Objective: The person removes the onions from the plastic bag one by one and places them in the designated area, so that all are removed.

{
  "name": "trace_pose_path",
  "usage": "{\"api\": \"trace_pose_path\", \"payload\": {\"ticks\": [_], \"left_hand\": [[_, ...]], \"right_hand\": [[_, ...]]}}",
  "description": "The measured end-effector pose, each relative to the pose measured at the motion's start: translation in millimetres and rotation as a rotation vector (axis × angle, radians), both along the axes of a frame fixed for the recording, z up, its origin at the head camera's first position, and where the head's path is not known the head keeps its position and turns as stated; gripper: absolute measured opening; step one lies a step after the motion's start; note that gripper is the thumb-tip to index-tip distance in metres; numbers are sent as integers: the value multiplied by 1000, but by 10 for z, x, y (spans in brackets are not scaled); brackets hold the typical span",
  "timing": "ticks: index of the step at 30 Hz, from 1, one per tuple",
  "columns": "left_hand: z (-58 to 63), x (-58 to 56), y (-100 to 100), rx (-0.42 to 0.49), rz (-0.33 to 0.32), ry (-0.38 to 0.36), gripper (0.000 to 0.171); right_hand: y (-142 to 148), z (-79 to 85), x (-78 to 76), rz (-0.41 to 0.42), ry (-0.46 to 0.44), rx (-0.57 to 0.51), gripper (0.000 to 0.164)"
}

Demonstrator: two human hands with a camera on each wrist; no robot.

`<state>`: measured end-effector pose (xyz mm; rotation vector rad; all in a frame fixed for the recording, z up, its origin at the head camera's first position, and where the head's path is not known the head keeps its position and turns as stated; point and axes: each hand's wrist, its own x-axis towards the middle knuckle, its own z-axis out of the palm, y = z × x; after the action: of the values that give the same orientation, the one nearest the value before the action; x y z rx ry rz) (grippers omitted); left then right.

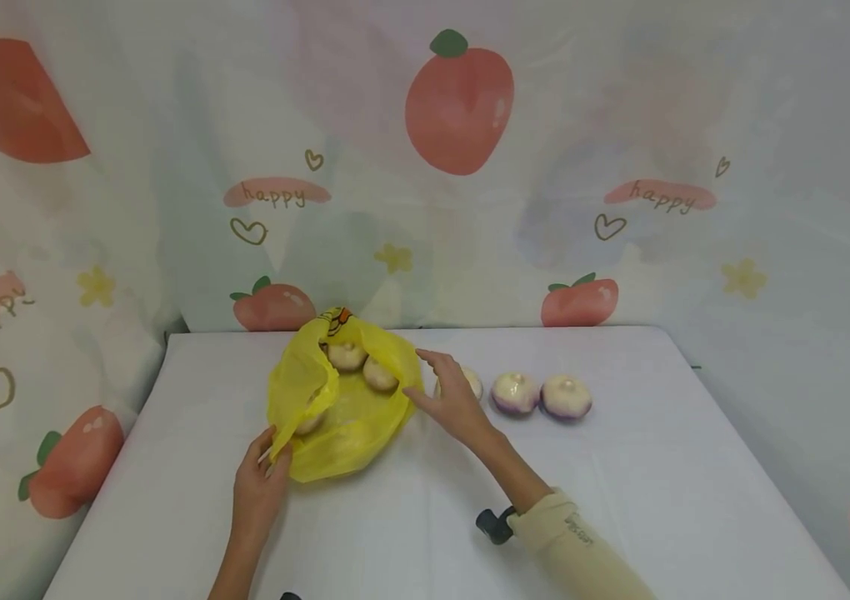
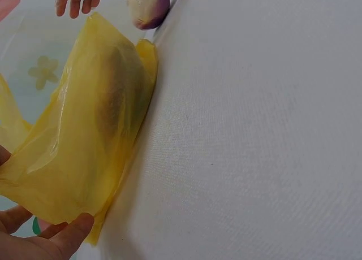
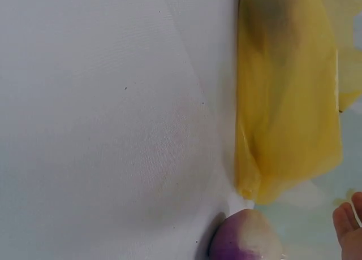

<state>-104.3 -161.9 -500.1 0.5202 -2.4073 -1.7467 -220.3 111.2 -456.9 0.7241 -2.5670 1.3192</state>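
Note:
A yellow plastic bag (image 1: 365, 442) lies on the table with its mouth spread, and three white turnips show in it, one (image 1: 346, 357) at the back. My left hand (image 1: 260, 483) pinches the bag's near left edge; in the left wrist view its thumb (image 2: 76, 234) presses against the yellow film. Fingers apart and holding nothing, my right hand (image 1: 455, 404) is at the bag's right rim. It partly covers a turnip (image 1: 473, 382) behind it. To its right sit two more purple-and-white turnips, one in the middle (image 1: 515, 393) and one at the end (image 1: 566, 397).
A white-covered table (image 1: 657, 467) bears everything. Behind it hangs a fruit-printed cloth (image 1: 470, 225), which also runs along the left side. A black wrist camera (image 1: 495, 526) juts from the right wrist by a cream sleeve (image 1: 582, 550).

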Motion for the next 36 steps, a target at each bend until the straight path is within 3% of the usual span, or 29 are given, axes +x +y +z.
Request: {"api": "trace_pose_path", "payload": {"ticks": [10, 21, 29, 36], "left_hand": [[-2, -8, -16, -6, -7, 8, 58], [-21, -18, -8, -10, 9, 2, 56], [-48, -32, 15, 9, 41, 50, 53], [-45, -31, -24, 22, 20, 39, 54]], "right_hand": [[-75, -22, 30, -1, -74, -7, 72], [-298, -54, 44, 45, -108, -1, 68], [-597, -14, 88, 41, -49, 21, 59], [-829, -33, 94, 101, -122, 126, 63]]}}
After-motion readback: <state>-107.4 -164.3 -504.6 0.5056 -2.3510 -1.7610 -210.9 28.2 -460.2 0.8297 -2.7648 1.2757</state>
